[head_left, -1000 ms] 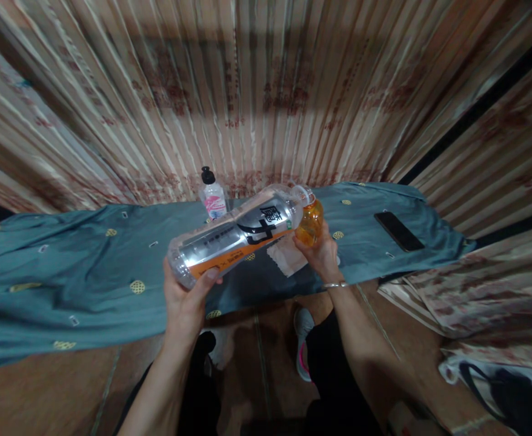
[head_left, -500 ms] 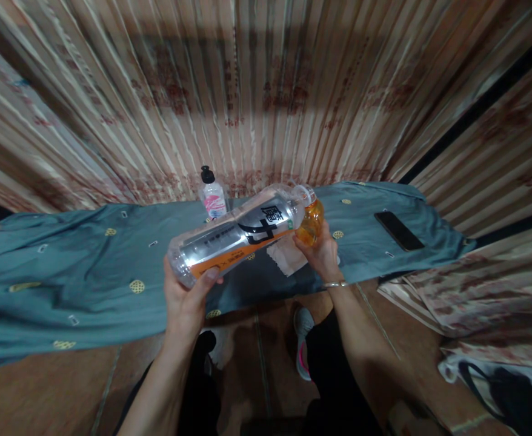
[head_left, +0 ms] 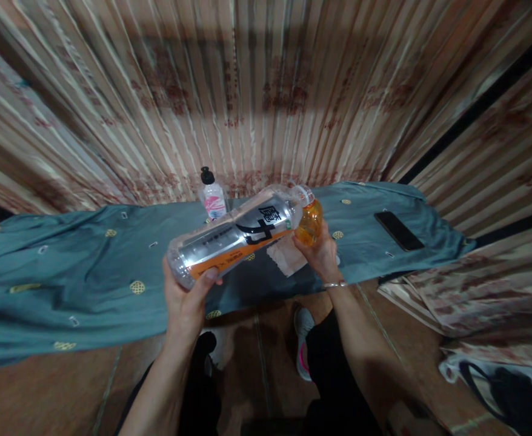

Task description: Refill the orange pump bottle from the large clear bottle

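Observation:
My left hand [head_left: 188,297] is closed round the base of a large clear plastic drink bottle [head_left: 234,236] with a silver and orange label. The bottle is tilted, its neck pointing right and slightly up. At its mouth is a small bottle of orange liquid [head_left: 309,223], which my right hand [head_left: 321,251] grips from below and the right. The two mouths meet or overlap; I cannot tell exactly how they touch. Below the bottles, a pale piece of tissue [head_left: 286,257] lies on the cloth.
A clear pump-top bottle [head_left: 214,200] with a pink label stands behind the large bottle. To the right, a black phone [head_left: 399,230] rests on the teal cloth [head_left: 88,266] over the narrow table. A pleated curtain [head_left: 257,91] hangs behind; a dark bag [head_left: 515,393] lies lower right.
Almost nothing differs. The large bottle and the small orange bottle have shifted very slightly to the left, both still held.

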A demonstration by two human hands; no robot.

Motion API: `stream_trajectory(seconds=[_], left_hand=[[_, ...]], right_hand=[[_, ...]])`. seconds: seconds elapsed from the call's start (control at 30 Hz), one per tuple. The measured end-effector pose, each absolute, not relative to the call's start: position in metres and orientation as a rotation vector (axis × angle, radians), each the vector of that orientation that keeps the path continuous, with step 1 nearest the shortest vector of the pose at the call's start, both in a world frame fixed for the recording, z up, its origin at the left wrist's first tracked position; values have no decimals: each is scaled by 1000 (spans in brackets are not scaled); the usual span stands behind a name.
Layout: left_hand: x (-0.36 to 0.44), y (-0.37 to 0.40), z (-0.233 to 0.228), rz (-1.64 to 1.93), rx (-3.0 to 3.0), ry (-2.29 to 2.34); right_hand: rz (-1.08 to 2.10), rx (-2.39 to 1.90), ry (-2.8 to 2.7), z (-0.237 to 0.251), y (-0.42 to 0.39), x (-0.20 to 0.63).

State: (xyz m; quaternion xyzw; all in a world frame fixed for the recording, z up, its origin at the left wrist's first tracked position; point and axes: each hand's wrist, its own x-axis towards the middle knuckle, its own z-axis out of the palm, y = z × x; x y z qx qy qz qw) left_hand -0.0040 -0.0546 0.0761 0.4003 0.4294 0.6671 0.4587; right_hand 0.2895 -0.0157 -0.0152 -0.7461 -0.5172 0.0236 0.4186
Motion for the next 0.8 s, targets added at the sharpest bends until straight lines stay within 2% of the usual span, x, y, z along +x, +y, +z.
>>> stream_trajectory(seconds=[0.8], left_hand=[[-2,-56,82,1639,983,1098]], right_hand=[[8,-1873,-1335,-20,-16,292]])
